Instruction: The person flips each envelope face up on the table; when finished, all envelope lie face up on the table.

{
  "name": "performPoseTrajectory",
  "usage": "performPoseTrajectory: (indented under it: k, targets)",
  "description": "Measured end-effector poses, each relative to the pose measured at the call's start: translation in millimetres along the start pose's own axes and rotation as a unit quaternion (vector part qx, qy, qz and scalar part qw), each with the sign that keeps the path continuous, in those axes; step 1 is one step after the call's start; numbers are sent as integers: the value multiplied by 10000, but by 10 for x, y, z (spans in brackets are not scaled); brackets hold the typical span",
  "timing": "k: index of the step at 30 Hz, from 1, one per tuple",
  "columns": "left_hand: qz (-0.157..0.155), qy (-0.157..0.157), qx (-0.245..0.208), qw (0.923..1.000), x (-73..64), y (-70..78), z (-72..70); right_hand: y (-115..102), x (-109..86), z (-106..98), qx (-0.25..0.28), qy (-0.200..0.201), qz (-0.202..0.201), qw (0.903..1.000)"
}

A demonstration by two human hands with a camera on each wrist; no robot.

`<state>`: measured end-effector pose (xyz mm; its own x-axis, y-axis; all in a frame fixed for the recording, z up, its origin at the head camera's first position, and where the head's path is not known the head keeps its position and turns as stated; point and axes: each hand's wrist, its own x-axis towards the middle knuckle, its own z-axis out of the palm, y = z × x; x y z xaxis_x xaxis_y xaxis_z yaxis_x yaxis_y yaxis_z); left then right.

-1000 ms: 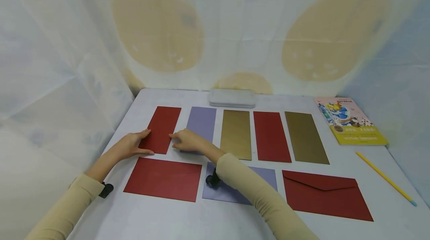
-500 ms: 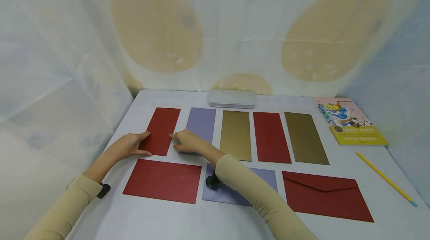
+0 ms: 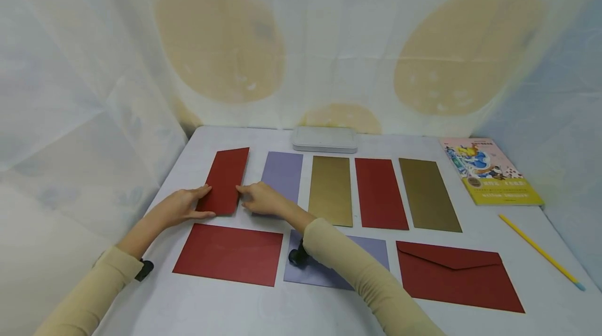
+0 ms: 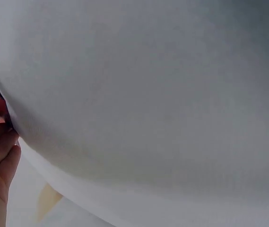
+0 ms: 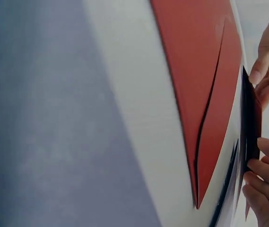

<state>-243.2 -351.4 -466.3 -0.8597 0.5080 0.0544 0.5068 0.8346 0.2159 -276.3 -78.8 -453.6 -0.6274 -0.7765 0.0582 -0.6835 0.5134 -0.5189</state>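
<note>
At the back left of the table, a red envelope [image 3: 223, 182] tilts up along its right side in the head view. My right hand [image 3: 263, 199] pinches that raised side between thumb and fingers. My left hand [image 3: 181, 207] lies at the opposite side, thumb and index finger spread, their tips touching the envelope near its lower left corner. In the right wrist view the raised envelope [image 5: 252, 123] appears nearly edge-on, dark underneath, between both hands. Only the left hand's fingers [image 4: 2, 146] and a sliver of red show in the left wrist view.
Beside it stand a purple envelope [image 3: 284, 171], gold ones [image 3: 331, 189] and a red one [image 3: 380, 192]. Nearer lie a red envelope [image 3: 230, 253], a purple one [image 3: 340, 268] under the right forearm, and a flap-up red one [image 3: 461, 278]. A tin [image 3: 324, 139], book [image 3: 489, 171] and pencil [image 3: 541, 251] lie around.
The back-left red envelope lay flat before; its right side is now lifted off the table by the right hand. Both hands have stayed nearly in place.
</note>
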Motion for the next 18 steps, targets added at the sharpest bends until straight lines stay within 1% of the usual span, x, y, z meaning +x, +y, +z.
performPoseTrajectory:
  k: [4,7,12,15,18]
  targets:
    - [-24,46,-171,9998,-11,11,-5,-15,-27,-18,258,307,-166,9991]
    - [-112,45,-436,9990,-21,28,-13,-17,-22,-44,477,620,-255,9966]
    - [-237,21,-919,9955,-36,84,-25,22,33,-102,885,1082,-135,9901]
    - [-221,57,-1124,9934,-45,117,-35,52,83,-135,1033,1344,-36,9855]
    - [-152,111,-1327,9910,-49,141,-41,69,124,-163,1131,1516,107,9819]
